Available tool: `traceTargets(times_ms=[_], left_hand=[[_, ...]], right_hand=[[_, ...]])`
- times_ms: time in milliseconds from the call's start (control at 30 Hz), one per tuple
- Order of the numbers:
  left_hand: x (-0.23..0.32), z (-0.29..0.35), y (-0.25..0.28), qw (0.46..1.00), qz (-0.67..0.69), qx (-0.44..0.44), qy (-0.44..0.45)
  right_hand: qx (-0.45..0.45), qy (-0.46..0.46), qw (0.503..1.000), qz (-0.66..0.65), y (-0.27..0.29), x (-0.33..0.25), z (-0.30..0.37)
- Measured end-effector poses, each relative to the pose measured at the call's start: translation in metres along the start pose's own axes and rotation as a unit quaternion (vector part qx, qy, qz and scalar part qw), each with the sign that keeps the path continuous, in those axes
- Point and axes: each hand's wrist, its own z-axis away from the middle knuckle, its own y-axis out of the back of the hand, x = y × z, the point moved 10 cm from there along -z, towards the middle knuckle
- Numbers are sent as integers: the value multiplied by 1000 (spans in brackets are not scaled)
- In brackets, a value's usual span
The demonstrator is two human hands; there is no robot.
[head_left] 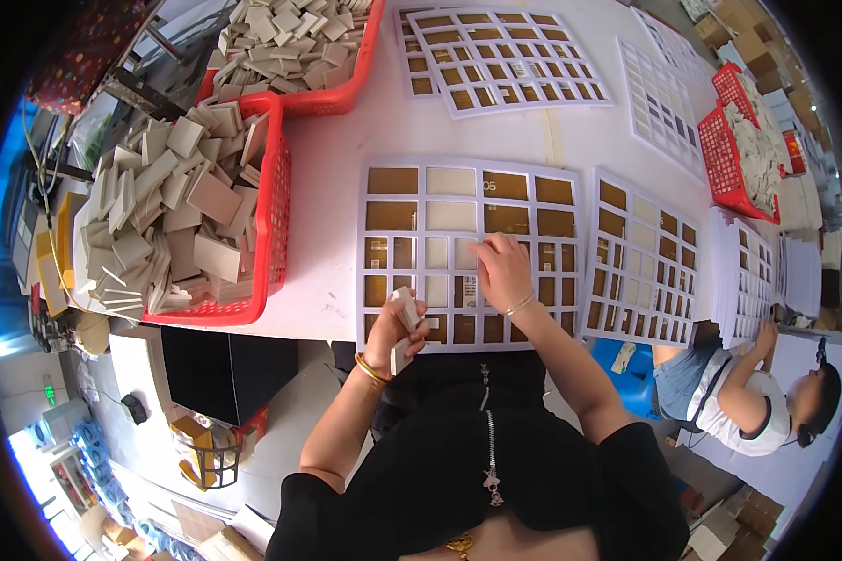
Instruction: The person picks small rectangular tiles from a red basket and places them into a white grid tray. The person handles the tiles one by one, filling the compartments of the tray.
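In front of me lies a white grid board (363, 280) with brown-backed compartments. Pale flat tiles, such as one tile (450, 216), fill much of its second column and some smaller cells below. My left hand (384, 341) is closed around a small stack of pale tiles (406, 310), just over the board's near left corner. My right hand (507, 274) is over the middle of the board. Its fingers are bent and drawn together, their tips at a small pale-filled cell; whether a tile is between them is hidden.
At left stands a red basket (276, 196) heaped with pale tiles, with a second red basket (332, 101) behind it. Another grid board (589, 280) lies at right, more at the back. A smaller red basket (716, 154) stands far right, near a seated person (739, 402).
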Motion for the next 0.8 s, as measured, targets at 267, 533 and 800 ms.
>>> traceTargets(times_ms=[267,533,800], left_hand=[[-16,-6,-19,951,-304,-34,-44],[-18,-1,-21,961,-267,-51,-40],[29,7,23,983,-110,112,-96]], right_hand=[[-277,-142,788,-531,-32,-47,23],[-297,-239,745,-548,-35,-28,42],[-150,-166,926,-304,-7,24,25]])
